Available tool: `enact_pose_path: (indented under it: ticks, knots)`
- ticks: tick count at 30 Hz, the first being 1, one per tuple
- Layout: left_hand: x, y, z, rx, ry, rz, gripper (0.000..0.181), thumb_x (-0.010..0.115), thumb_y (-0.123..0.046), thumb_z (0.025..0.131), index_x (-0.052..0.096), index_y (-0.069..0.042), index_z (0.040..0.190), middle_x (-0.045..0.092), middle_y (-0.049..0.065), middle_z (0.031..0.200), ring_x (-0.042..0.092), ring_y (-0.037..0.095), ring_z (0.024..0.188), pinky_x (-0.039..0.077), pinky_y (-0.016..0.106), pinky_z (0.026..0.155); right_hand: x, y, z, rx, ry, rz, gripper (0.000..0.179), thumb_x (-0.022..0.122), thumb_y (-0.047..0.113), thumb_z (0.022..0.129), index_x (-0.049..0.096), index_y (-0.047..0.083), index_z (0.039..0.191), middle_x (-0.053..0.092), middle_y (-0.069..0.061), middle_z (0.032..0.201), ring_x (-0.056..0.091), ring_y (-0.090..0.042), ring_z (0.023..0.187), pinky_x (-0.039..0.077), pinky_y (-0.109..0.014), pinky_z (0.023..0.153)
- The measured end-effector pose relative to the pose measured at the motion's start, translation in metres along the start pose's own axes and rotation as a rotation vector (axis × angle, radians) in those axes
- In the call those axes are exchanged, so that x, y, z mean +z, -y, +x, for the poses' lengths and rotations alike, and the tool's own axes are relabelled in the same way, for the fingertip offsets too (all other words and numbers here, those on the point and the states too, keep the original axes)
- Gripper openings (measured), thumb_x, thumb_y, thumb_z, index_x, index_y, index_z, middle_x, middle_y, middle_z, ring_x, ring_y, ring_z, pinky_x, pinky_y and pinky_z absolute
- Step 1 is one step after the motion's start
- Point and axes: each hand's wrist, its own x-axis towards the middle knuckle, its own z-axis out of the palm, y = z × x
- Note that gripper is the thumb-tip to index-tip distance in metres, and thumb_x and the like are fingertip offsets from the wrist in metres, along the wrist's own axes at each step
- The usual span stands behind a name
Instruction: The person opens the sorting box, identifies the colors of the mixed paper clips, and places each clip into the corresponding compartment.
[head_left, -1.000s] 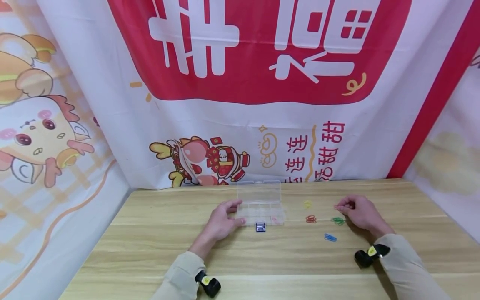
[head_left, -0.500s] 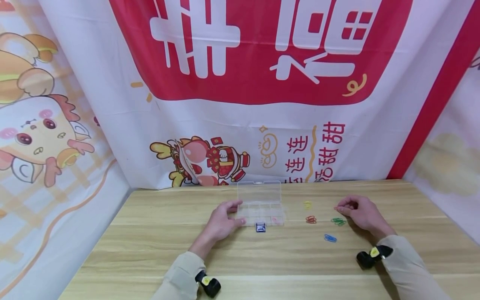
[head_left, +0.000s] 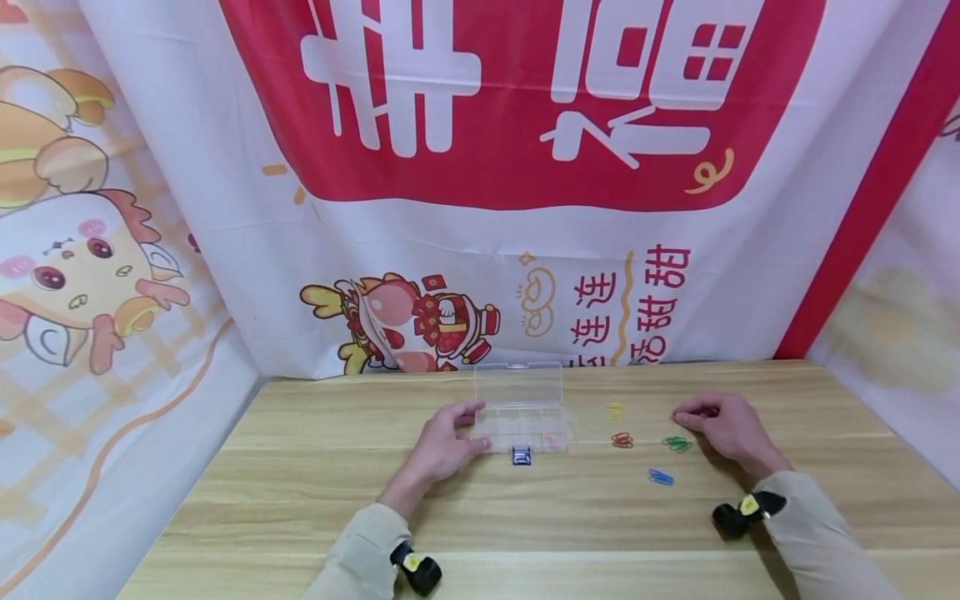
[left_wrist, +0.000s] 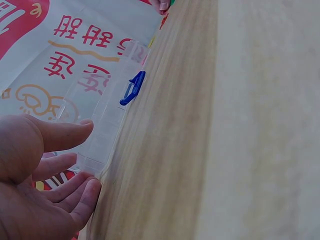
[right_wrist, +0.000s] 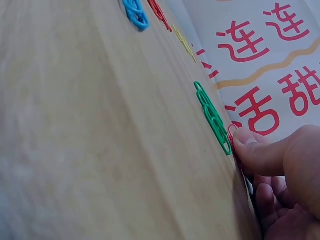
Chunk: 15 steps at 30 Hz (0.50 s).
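Note:
A clear plastic compartment box (head_left: 517, 425) stands with its lid (head_left: 517, 385) raised against the wall and its blue latch (head_left: 521, 455) at the front. My left hand (head_left: 444, 442) rests at the box's left end, thumb near the front corner and index finger toward the back; the fingers lie relaxed in the left wrist view. My right hand (head_left: 723, 423) pinches a pink paper clip (right_wrist: 232, 131) between thumb and finger, low at the table. Green paper clips (head_left: 677, 444) lie just beside that hand. Something pink (head_left: 550, 438) is inside the box's front right compartment.
Red paper clips (head_left: 622, 440), yellow paper clips (head_left: 615, 410) and blue paper clips (head_left: 661, 477) lie in small separate groups between the box and my right hand. A printed cloth (head_left: 420, 242) hangs behind the wooden table (head_left: 525, 525), along its back edge.
The right hand's fingers have shifted very slightly, and less of the pink clip shows in the head view. The left hand and the box stay where they were.

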Motion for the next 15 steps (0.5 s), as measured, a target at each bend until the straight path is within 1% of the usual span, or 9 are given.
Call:
enact_pose_path:
  ticks: [4, 7, 9, 11, 12, 15]
  knots:
    - [0.000, 0.000, 0.000, 0.004, 0.000, 0.001, 0.065, 0.082, -0.009, 0.089, 0.059, -0.009, 0.150, 0.060, 0.021, 0.148, 0.062, 0.035, 0.129, 0.058, 0.048, 0.107, -0.001, 0.000, 0.002, 0.026, -0.008, 0.041, 0.030, 0.072, 0.031, 0.102, 0.079, 0.007, 0.120, 0.076, -0.019, 0.123, 0.060, -0.030, 0.110, 0.043, -0.034, 0.087]
    - [0.000, 0.000, 0.000, 0.003, 0.001, 0.003, 0.064, 0.082, -0.009, 0.090, 0.059, -0.009, 0.150, 0.060, 0.021, 0.148, 0.062, 0.034, 0.129, 0.058, 0.048, 0.107, -0.001, 0.001, 0.004, 0.047, -0.014, 0.076, 0.035, 0.071, 0.031, 0.102, 0.077, 0.005, 0.124, 0.075, -0.021, 0.126, 0.061, -0.033, 0.114, 0.048, -0.041, 0.092]
    - [0.000, 0.000, 0.000, 0.002, 0.000, 0.006, 0.064, 0.082, -0.010, 0.090, 0.059, -0.009, 0.149, 0.060, 0.021, 0.148, 0.063, 0.034, 0.129, 0.058, 0.048, 0.106, -0.001, 0.004, 0.005, 0.072, -0.019, 0.095, 0.036, 0.070, 0.030, 0.103, 0.075, 0.004, 0.128, 0.074, -0.022, 0.129, 0.061, -0.034, 0.116, 0.050, -0.046, 0.097]
    - [0.000, 0.001, 0.000, 0.000, -0.002, 0.004, 0.064, 0.082, -0.010, 0.090, 0.059, -0.010, 0.149, 0.061, 0.020, 0.148, 0.063, 0.034, 0.128, 0.058, 0.048, 0.106, -0.001, 0.008, 0.005, 0.102, -0.024, 0.112, 0.039, 0.069, 0.030, 0.104, 0.073, 0.003, 0.132, 0.072, -0.023, 0.131, 0.061, -0.035, 0.117, 0.051, -0.049, 0.100]
    - [0.000, 0.001, 0.001, 0.000, -0.004, 0.003, 0.064, 0.082, -0.010, 0.090, 0.059, -0.010, 0.149, 0.061, 0.020, 0.148, 0.063, 0.034, 0.128, 0.058, 0.048, 0.106, -0.001, 0.010, 0.005, 0.114, -0.026, 0.119, 0.040, 0.068, 0.031, 0.105, 0.071, 0.003, 0.134, 0.072, -0.024, 0.132, 0.062, -0.035, 0.117, 0.053, -0.050, 0.100]
    - [0.000, 0.001, 0.001, 0.006, -0.004, 0.003, 0.064, 0.082, -0.009, 0.089, 0.059, -0.009, 0.149, 0.061, 0.021, 0.148, 0.063, 0.035, 0.129, 0.058, 0.048, 0.106, -0.001, 0.020, 0.003, 0.142, -0.015, 0.134, 0.045, 0.065, 0.036, 0.106, 0.068, 0.004, 0.138, 0.069, -0.024, 0.135, 0.064, -0.034, 0.115, 0.054, -0.042, 0.093]
